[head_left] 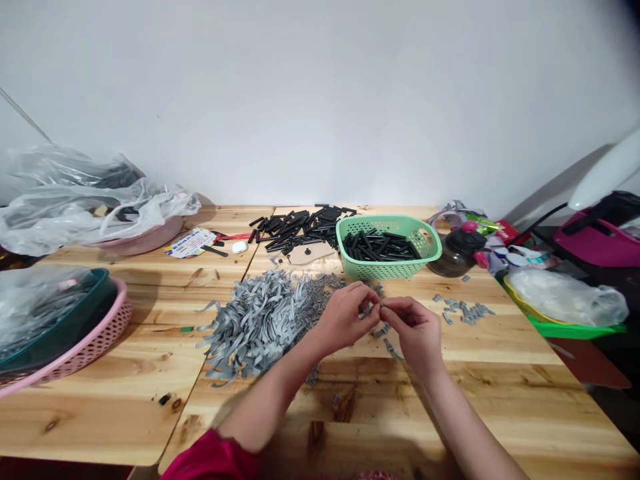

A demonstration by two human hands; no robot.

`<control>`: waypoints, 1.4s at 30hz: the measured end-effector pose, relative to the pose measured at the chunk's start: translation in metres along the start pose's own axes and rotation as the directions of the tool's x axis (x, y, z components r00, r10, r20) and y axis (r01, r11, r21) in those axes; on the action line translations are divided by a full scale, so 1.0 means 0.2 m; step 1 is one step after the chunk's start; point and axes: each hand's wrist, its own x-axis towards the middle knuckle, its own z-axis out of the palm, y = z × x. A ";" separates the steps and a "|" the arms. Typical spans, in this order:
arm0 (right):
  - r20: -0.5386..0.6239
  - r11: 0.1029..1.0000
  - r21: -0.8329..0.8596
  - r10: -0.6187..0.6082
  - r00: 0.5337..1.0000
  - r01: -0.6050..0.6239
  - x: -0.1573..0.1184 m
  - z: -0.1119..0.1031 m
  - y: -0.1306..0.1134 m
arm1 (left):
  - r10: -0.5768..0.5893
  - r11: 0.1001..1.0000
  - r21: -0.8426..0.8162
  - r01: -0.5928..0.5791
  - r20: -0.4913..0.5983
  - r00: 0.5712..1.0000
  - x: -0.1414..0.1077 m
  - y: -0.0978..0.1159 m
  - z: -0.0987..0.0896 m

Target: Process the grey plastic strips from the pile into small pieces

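"Grip?"
"My left hand (350,313), right hand (416,330): fingertips closed together on one grey piece (369,309), mostly hidden."
"Stock?"
"Grey strips (260,320): heaped left of my hands. Black tubes (380,247): in basket (385,270), beyond."

The strips (260,320) are grey. The sticks (300,230) are black. The centre basket (385,270) is mint green; the lower left basket (111,327) is pink. The table (500,393) is light brown with streaked grain and dark knots. The sleeve (213,460) is crimson.
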 end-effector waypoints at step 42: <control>-0.020 0.060 -0.998 0.156 0.988 -0.029 0.28 0.19 0.32 | -0.893 -0.126 -0.895 0.428 0.290 0.344 0.04 -0.40 0.18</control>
